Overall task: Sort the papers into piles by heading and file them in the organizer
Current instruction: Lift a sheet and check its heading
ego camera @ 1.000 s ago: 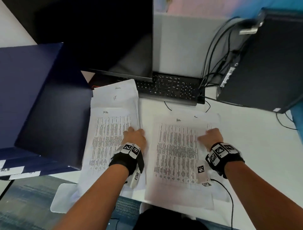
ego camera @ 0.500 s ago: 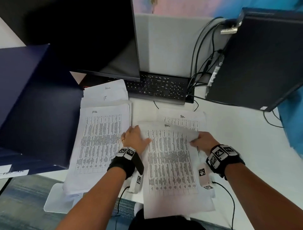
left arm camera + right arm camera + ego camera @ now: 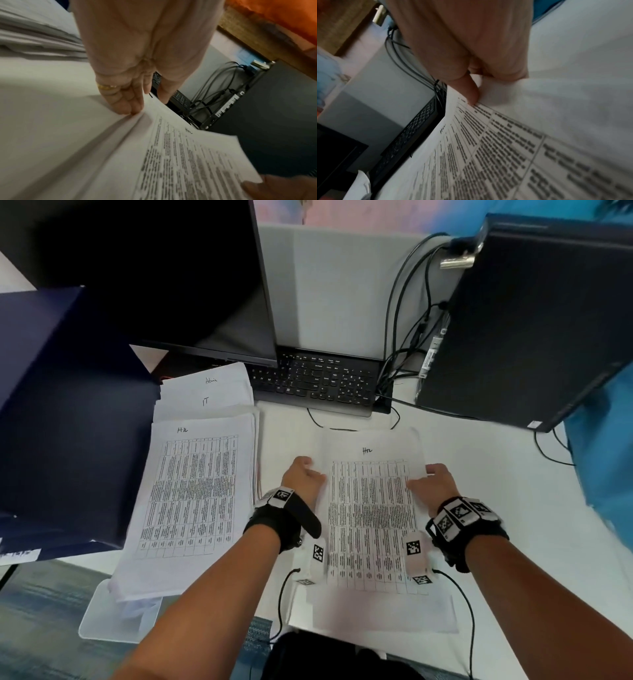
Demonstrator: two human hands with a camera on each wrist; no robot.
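A printed sheet [image 3: 371,518] headed "Hr" is held at its side edges between both hands, left hand [image 3: 303,479] fingers [image 3: 127,104] pinched together on its left edge, right hand [image 3: 433,484] fingers [image 3: 471,92] clamped on its right edge. A stacked paper pile [image 3: 191,494] is seen on the bench [image 3: 496,474] just left of the left fingers, a keyboard [image 3: 318,383] beyond both hands.

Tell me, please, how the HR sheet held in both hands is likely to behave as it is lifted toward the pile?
The HR sheet is thin printed paper, so it will probably be floppy and sag wherever unsupported. It already creases beside the left hand fingers, so it likely wrinkles easily. Pinched at opposite edges with the right hand, it should stay fairly flat and feel very light.
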